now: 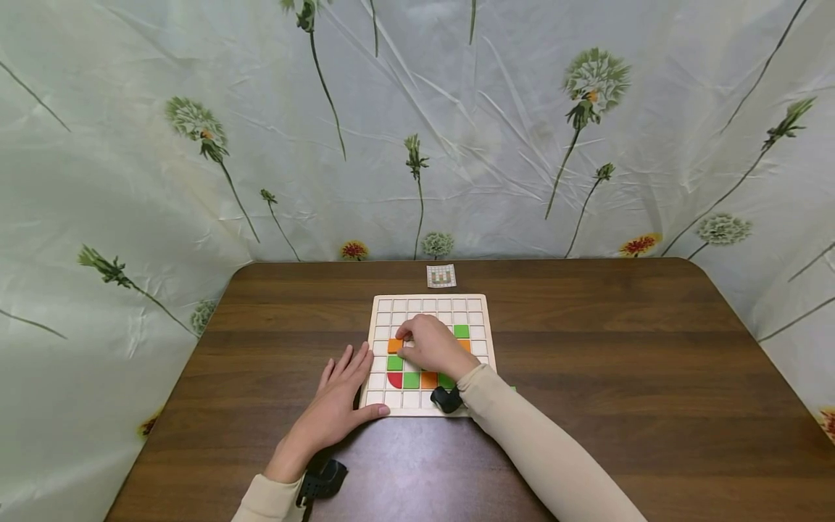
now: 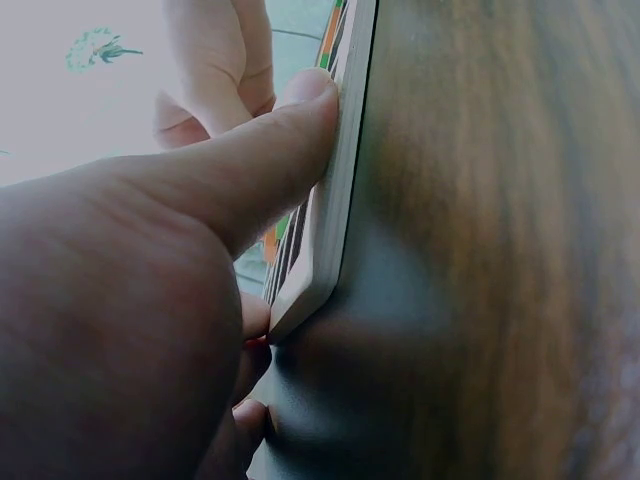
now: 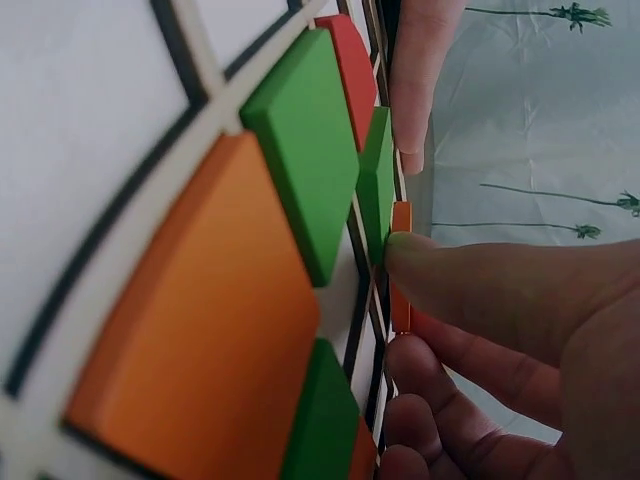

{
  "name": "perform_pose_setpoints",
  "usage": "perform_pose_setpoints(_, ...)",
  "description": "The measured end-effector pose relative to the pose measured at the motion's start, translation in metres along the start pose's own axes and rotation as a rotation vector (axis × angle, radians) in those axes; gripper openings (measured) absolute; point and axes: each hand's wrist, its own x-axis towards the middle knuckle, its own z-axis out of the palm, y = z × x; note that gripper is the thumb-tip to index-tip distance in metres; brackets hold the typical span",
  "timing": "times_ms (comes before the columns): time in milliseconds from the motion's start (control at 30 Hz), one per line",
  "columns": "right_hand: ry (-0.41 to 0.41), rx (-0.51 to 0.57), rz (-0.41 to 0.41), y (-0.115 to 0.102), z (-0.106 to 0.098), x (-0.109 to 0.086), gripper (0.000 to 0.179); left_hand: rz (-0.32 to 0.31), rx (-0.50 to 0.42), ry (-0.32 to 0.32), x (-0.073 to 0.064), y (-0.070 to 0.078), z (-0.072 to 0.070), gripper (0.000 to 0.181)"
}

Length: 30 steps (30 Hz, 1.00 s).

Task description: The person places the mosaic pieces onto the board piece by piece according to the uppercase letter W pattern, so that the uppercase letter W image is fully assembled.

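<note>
On the table lies a pale square grid board (image 1: 411, 412). My right hand (image 1: 430, 344) reaches over it and pinches an orange square tile (image 3: 401, 215) between thumb and fingers, at the board's left side. Just nearer than it sits a green tile (image 1: 394, 362), then a red rounded tile (image 1: 394, 380). Beside the red one, a row runs right: green tile (image 1: 411, 380), orange tile (image 1: 428, 380), another green tile (image 1: 446, 380). Another green tile (image 1: 462, 331) sits at the right. My left hand (image 1: 342, 399) has straight fingers touching the board's left edge, its thumb on the near left corner.
A small card with a printed grid pattern (image 1: 441, 275) lies behind the board. The brown wooden table (image 1: 587, 326) extends to both sides, with a flowered curtain (image 1: 489, 145) behind it. A bit of green (image 1: 513, 388) shows past my right forearm, mostly hidden.
</note>
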Motion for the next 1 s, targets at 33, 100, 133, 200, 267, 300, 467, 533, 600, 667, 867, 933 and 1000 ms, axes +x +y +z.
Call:
perform_pose_setpoints(33, -0.001, -0.001, -0.001, 0.0, 0.0, 0.0, 0.023, 0.0, -0.001, -0.001, 0.0, 0.0, 0.0, 0.103)
perform_pose_setpoints(100, 0.001, -0.004, -0.004, 0.0, 0.0, -0.001, 0.023, 0.002, -0.004, -0.001, -0.001, 0.0, 0.0, 0.103)
perform_pose_setpoints(133, 0.002, -0.005, -0.004, 0.0, -0.001, -0.001, 0.022, 0.001, -0.005, -0.001, -0.001, 0.0, 0.001, 0.103)
perform_pose_setpoints(200, 0.004, -0.005, -0.007, 0.0, -0.001, -0.002, 0.022, 0.001, -0.008, -0.002, -0.001, 0.001, 0.001, 0.103)
perform_pose_setpoints(267, 0.01, -0.001, -0.014, 0.001, -0.002, -0.003, 0.022, 0.001, -0.009, -0.001, -0.001, 0.001, 0.001, 0.103)
perform_pose_setpoints(300, 0.014, 0.001, -0.017, 0.001, -0.003, -0.004, 0.023, 0.001, -0.008, -0.001, -0.001, 0.001, 0.001, 0.103)
perform_pose_setpoints(467, 0.047, 0.044, -0.028, 0.006, -0.016, -0.015, 0.025, -0.007, -0.006, -0.01, 0.0, 0.002, 0.002, 0.104)
perform_pose_setpoints(533, 0.064, 0.066, -0.031, 0.011, -0.024, -0.023, 0.026, -0.01, -0.006, -0.009, 0.0, 0.002, 0.002, 0.104)
perform_pose_setpoints(600, 0.079, 0.07, -0.038, 0.017, -0.032, -0.033, 0.026, -0.009, -0.003, -0.007, 0.0, 0.003, 0.002, 0.104)
perform_pose_setpoints(667, 0.099, 0.065, -0.038, 0.024, -0.04, -0.043, 0.027, -0.005, 0.0, -0.001, 0.001, 0.003, 0.001, 0.105)
perform_pose_setpoints(867, 0.15, 0.05, -0.001, 0.043, -0.057, -0.077, 0.027, -0.002, -0.009, 0.008, 0.0, 0.003, 0.0, 0.104)
perform_pose_setpoints(933, 0.158, 0.042, 0.013, 0.049, -0.06, -0.087, 0.027, -0.002, -0.009, 0.009, -0.001, 0.002, 0.0, 0.104)
perform_pose_setpoints(1000, 0.156, 0.034, 0.032, 0.053, -0.062, -0.098, 0.027, -0.003, -0.008, 0.006, -0.001, 0.002, 0.0, 0.104)
